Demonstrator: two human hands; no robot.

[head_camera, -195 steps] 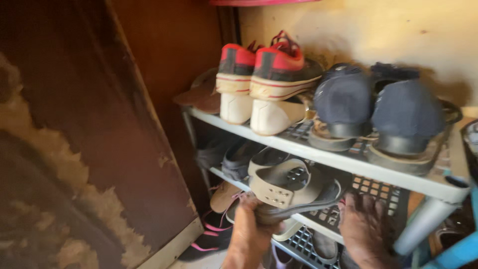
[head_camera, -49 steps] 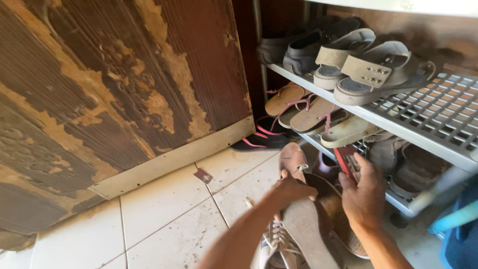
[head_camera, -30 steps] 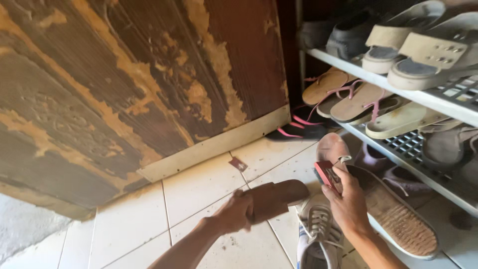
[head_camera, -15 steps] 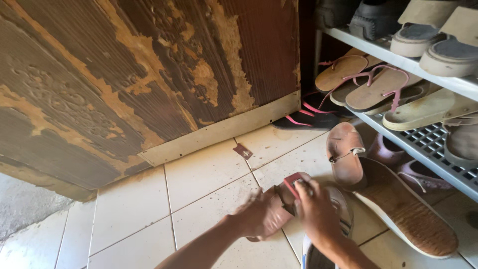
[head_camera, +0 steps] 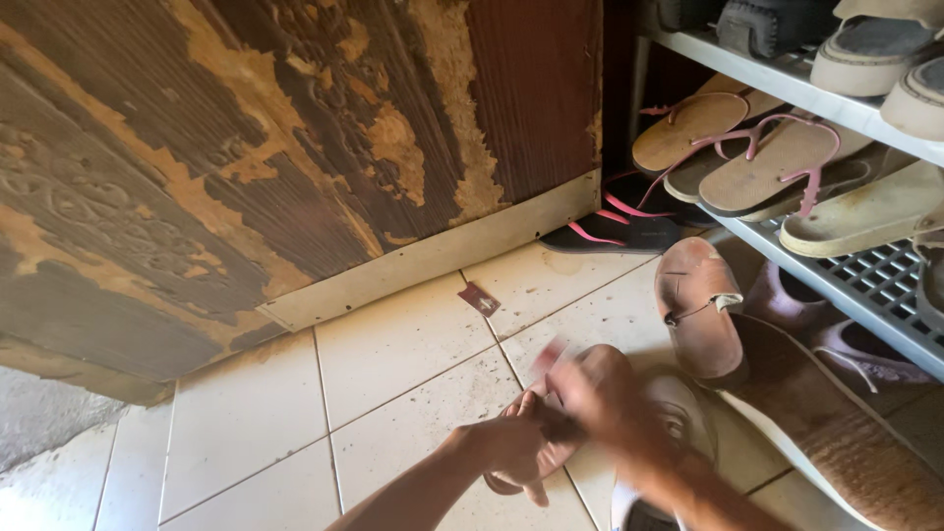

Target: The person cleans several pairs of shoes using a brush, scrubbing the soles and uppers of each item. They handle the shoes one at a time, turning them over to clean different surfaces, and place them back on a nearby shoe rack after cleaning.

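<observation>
My left hand (head_camera: 511, 444) grips a brown sandal (head_camera: 539, 462) low over the white tiled floor (head_camera: 393, 354), in the bottom middle of the head view. My right hand (head_camera: 602, 395) lies over the sandal's upper end and is blurred by motion. A small red object (head_camera: 551, 356) shows at its fingertips. Both hands touch the same sandal. A white shoe (head_camera: 680, 418) lies just right of them, partly hidden by my right forearm.
A worn, peeling wooden door (head_camera: 295, 147) fills the left and back. A grey shoe rack (head_camera: 865, 285) on the right carries pink-strapped flip-flops (head_camera: 777, 162) and sandals. On the floor lie another brown sandal (head_camera: 700, 307), a large woven sole (head_camera: 846, 433) and black flip-flops (head_camera: 610, 234).
My left hand drew the brown sandal away from the rack towards me and lowered it. My right hand, with the red object, came over onto it. The view tilted further down.
</observation>
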